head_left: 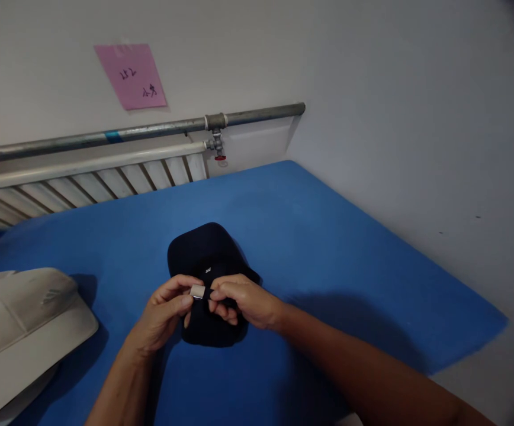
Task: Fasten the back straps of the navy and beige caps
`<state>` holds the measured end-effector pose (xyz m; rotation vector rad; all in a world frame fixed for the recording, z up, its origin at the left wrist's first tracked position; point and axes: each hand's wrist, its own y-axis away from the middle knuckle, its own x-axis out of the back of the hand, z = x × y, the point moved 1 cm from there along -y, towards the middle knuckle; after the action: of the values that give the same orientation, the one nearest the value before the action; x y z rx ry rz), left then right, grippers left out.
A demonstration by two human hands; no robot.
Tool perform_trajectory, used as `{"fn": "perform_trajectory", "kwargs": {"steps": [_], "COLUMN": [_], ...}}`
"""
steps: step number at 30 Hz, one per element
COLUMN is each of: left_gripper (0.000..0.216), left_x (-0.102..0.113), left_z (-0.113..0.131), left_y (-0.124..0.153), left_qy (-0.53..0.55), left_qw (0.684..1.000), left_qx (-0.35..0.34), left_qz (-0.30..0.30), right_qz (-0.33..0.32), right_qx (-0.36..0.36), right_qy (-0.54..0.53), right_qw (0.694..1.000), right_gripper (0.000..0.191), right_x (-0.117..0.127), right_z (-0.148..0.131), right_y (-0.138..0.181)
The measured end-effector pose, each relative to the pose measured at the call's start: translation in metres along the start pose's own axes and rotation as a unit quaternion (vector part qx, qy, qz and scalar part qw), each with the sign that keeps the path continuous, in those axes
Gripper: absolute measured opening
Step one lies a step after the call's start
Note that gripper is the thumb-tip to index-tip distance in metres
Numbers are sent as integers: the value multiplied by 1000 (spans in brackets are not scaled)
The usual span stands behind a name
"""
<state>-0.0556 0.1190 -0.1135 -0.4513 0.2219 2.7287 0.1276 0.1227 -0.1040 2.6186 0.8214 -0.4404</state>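
My left grip [161, 312] pinches the metal buckle [198, 290], my right grip [249, 300] the strap [208, 294] of the navy cap [206, 239] lying on the blue table [292, 236]. A beige cap [21, 313] sits left; a radiator [132, 178] borders the far edge; bare tabletop stretches toward the right wall [417, 118].

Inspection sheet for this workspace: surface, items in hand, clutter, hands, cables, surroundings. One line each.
Surface: blue tabletop, right side along a plain wall.
Items in hand: dark cap with small pale mark; metal buckle at its dark strap.
Clutter: light-coloured cap at left, cut off by the frame.
Left hand: pinching the buckle.
Right hand: gripping the strap beside the buckle.
Cables: nothing seen.
Surroundings: radiator, metal pipe, red-handled valve, pink handwritten note on the wall behind.
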Motion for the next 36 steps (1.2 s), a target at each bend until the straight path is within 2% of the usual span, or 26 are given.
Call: {"fn": "perform_trajectory", "kwargs": {"steps": [12, 16, 19, 23, 31, 36], "left_gripper": [25, 25, 24, 25, 22, 22], "left_x": [-1, -1, -1, 0, 2, 1], "left_z": [0, 1, 1, 1, 2, 1], "left_y": [-1, -1, 0, 2, 2, 2], "left_qy": [-13, -23, -21, -11, -18, -18], "left_qw": [1000, 999, 999, 1000, 1000, 1000], "left_qx": [7, -3, 0, 2, -10, -6], "left_qz": [8, 28, 27, 19, -3, 13], "right_qz": [-8, 19, 45, 68, 29, 25], "right_qx": [6, -12, -9, -6, 4, 7], "right_qy": [6, 9, -7, 1, 1, 4], "right_qw": [1000, 1000, 999, 998, 1000, 1000], "right_gripper": [17, 13, 6, 6, 7, 6], "right_x": [-1, -2, -1, 1, 2, 0], "right_z": [0, -1, -2, -2, -1, -4], "right_y": [0, 0, 0, 1, 1, 3]}}
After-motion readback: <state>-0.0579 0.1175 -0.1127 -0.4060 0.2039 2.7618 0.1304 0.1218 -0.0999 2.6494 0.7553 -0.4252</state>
